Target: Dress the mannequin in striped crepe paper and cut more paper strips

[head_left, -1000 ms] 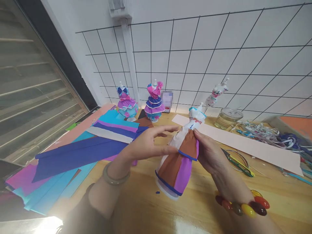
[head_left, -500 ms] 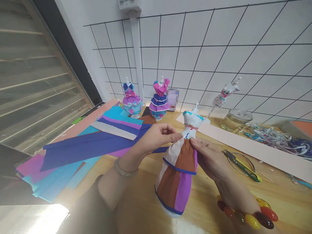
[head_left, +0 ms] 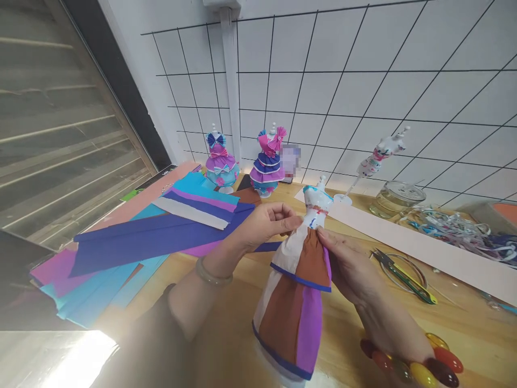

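over the wooden tabletop (head_left: 226, 323), between the person's two hands, i see a small white dress form (head_left: 315, 218) wearing a two-tiered skirt (head_left: 283, 318) of off-white, brown and purple panels. its long axis runs steeply from the hem, nearest the person, up to the neck, which points away toward the gridded wall (head_left: 371, 37) and leans a little right. whether its base rests on the wood i can't tell. the left hand (head_left: 269, 226) has thumb and forefinger pressed together, pinching the skirt's gathered top at the waist. the right hand (head_left: 347, 264) clasps the form from the other side, thumb pressed on the waist; its remaining fingers go behind, and i can't tell how they lie. coloured strips (head_left: 133, 237) overlap off to the left; a green-handled tool (head_left: 407, 279) lies to the right.
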Demonstrator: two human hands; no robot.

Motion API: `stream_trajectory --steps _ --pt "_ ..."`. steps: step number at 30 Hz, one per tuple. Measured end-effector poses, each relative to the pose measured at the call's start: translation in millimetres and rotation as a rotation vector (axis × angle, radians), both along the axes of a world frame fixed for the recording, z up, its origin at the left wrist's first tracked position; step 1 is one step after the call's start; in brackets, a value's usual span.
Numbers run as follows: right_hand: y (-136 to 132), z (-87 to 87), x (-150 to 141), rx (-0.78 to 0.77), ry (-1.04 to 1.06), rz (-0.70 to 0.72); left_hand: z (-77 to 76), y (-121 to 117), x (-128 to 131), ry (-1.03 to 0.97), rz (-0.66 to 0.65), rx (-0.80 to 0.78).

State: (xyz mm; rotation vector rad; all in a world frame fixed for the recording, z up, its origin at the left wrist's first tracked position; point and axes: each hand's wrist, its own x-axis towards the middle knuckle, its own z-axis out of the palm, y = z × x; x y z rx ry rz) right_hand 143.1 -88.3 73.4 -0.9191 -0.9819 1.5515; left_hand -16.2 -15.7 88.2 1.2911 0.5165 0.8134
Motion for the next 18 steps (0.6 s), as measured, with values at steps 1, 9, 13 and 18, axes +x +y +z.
stream_trajectory --steps 1,9,13,18 --pt "0.1 -0.2 0.1 0.001 -0.01 -0.006 -0.8 0.1 0.3 -0.004 -0.002 -0.002" --pt "1.1 -0.6 1.2 0.011 -0.094 0.007 -4.3 0.8 2.1 0.02 -0.039 -0.085" --pt "3.3 -0.2 4.8 0.031 -0.14 0.012 -5.5 2.4 2.1 0.071 -0.084 -0.146" --pt "3.1 2.5 8.3 0.056 -0.278 0.05 -8.1 2.3 4.3 0.183 -0.109 -0.119"
